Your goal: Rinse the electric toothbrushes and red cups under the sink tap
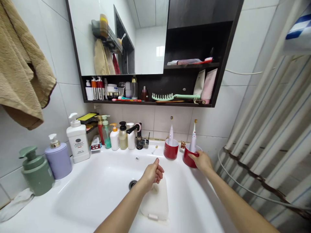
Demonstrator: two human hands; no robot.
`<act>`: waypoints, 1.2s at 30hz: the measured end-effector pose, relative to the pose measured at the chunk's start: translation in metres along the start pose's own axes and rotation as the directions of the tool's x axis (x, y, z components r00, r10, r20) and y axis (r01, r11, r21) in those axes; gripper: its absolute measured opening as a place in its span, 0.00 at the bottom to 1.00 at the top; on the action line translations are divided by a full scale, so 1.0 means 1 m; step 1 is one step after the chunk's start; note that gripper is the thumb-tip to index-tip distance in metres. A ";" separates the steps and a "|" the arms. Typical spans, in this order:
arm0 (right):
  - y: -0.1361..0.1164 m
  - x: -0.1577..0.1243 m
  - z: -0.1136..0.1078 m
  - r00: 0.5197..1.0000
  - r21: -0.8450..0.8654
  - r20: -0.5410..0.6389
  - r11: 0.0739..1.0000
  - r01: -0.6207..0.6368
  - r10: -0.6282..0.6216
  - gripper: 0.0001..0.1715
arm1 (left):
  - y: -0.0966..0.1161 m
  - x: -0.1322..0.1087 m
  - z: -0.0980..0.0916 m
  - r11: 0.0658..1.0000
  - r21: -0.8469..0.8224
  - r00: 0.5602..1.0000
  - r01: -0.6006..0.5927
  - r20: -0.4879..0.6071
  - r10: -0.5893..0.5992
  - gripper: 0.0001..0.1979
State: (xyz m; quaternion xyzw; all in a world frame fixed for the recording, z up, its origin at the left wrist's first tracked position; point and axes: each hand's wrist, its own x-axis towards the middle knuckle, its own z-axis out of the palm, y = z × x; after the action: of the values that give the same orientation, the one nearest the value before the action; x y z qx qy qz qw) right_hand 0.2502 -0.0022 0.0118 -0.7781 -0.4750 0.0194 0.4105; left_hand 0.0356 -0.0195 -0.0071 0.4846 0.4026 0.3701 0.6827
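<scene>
My right hand [202, 160] is wrapped round a red cup [189, 158] that stands on the right rim of the white sink [102, 187]. An electric toothbrush [193, 139] stands upright in that cup. A second red cup [170, 149] with another toothbrush [171, 135] stands just left of it. My left hand [152, 173] hovers over the basin with its fingers loosely curled and nothing visible in them. Below it a white plastic case [155, 202] lies in the basin, near the drain [132, 184].
A black tap [136, 134] stands at the back of the sink. Several pump bottles [77, 139] line the left rim and back edge. A dark shelf [148, 103] with toiletries and a green comb [173, 96] hangs above. A brown towel [21, 74] hangs left, a striped curtain [274, 129] right.
</scene>
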 end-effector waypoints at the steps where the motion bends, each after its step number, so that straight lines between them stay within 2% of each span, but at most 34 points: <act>1: 0.003 -0.003 0.000 1.000 -0.030 0.020 0.999 0.019 -0.019 0.10 | -0.001 0.001 -0.002 1.000 0.007 1.000 -0.015 -0.002 0.015 0.22; 4: 0.003 -0.022 -0.006 0.995 -0.098 0.049 0.991 0.092 -0.088 0.10 | 0.003 0.004 -0.002 0.995 0.047 0.995 -0.089 -0.029 0.090 0.16; 8: -0.001 -0.059 -0.014 0.972 -0.113 0.122 0.970 0.215 -0.202 0.10 | 0.008 0.011 0.009 0.966 0.153 0.969 -0.209 -0.098 0.225 0.09; 10: -0.005 -0.078 -0.010 0.953 -0.091 0.170 0.959 0.269 -0.251 0.09 | 0.008 0.016 0.017 0.929 0.211 0.936 -0.304 -0.118 0.333 0.07; 12: -0.010 -0.096 -0.001 0.927 -0.046 0.228 0.948 0.314 -0.296 0.09 | 0.005 0.024 0.022 0.887 0.251 0.893 -0.387 -0.137 0.429 0.10; 14: -0.017 -0.111 0.013 0.899 0.016 0.285 0.939 0.344 -0.334 0.07 | 0.001 0.032 0.022 0.871 0.263 0.867 -0.414 -0.176 0.466 0.11; 17: -0.026 -0.127 0.033 0.870 0.112 0.342 0.935 0.336 -0.354 0.06 | -0.006 0.040 0.010 0.883 0.260 0.861 -0.390 -0.238 0.450 0.05; 20: -0.032 -0.134 0.047 0.866 0.160 0.367 0.940 0.302 -0.341 0.06 | -0.007 0.039 -0.010 0.886 0.241 0.841 -0.395 -0.293 0.455 0.05; 23: -0.035 -0.135 0.056 0.870 0.158 0.373 0.946 0.283 -0.323 0.05 | 0.002 0.032 -0.029 0.877 0.164 0.794 -0.451 -0.374 0.479 0.08; 26: -0.035 -0.136 0.063 0.876 0.150 0.379 0.954 0.261 -0.299 0.05 | 0.013 0.024 -0.043 0.844 0.007 0.750 -0.537 -0.454 0.481 0.10; 28: -0.034 -0.136 0.066 0.876 0.150 0.386 0.956 0.252 -0.291 0.05 | 0.018 0.018 -0.048 0.822 -0.093 0.751 -0.562 -0.473 0.460 0.11; 30: -0.033 -0.135 0.066 0.869 0.154 0.399 0.955 0.252 -0.293 0.04 | 0.021 0.012 -0.051 0.810 -0.178 0.772 -0.559 -0.469 0.429 0.12; 33: -0.031 -0.130 0.057 0.878 0.208 0.372 0.949 0.239 -0.302 0.12 | 0.022 0.004 -0.050 0.812 -0.282 0.829 -0.511 -0.413 0.378 0.14; 36: -0.038 -0.128 0.040 0.904 0.390 0.323 0.910 0.142 -0.280 0.14 | 0.019 -0.002 -0.042 0.828 -0.367 0.895 -0.423 -0.309 0.321 0.15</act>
State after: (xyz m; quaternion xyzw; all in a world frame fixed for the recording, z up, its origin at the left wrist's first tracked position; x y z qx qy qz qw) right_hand 0.1362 -0.0658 -0.0362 -0.6153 -0.6152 0.2071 0.4472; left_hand -0.0057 -0.0009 0.0028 0.3464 0.2868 0.6298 0.6333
